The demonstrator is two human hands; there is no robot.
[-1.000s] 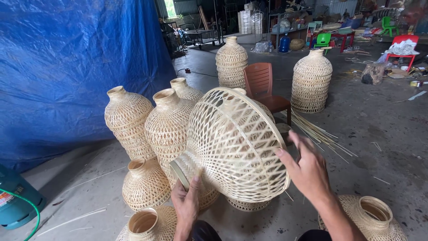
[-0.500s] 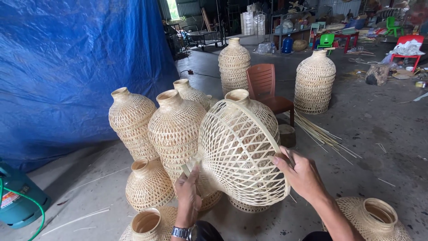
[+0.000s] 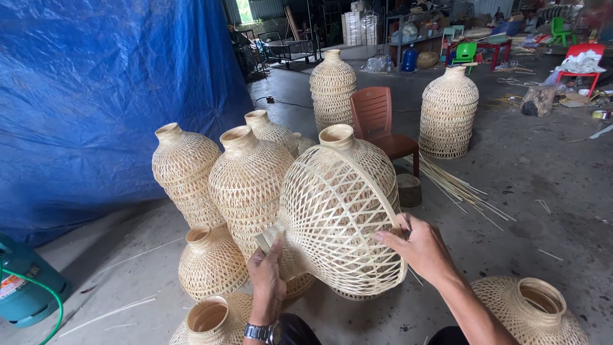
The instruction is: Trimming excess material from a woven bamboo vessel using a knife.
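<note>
I hold a woven bamboo basket [image 3: 335, 220], bulb-shaped with open lattice sides, tipped on its side in front of me. My left hand [image 3: 268, 281], wearing a wristwatch, grips the basket's narrow neck at the lower left. My right hand [image 3: 418, 246] is pressed on the wide rim at the right, fingers curled over the edge. Right behind it stand several similar vase-shaped woven baskets [image 3: 246, 182], upright on the concrete floor.
A blue tarpaulin [image 3: 96, 96] hangs at the left. A teal gas cylinder [image 3: 25, 281] with a green hose sits at lower left. A brown plastic chair [image 3: 380, 124], loose bamboo strips [image 3: 456, 188], two tall woven baskets [image 3: 447, 112] and another basket [image 3: 530, 310] at lower right surround me.
I have turned the held basket so its lattice side faces me more than its open mouth, and brought it lower. My left hand moved up to the neck.
</note>
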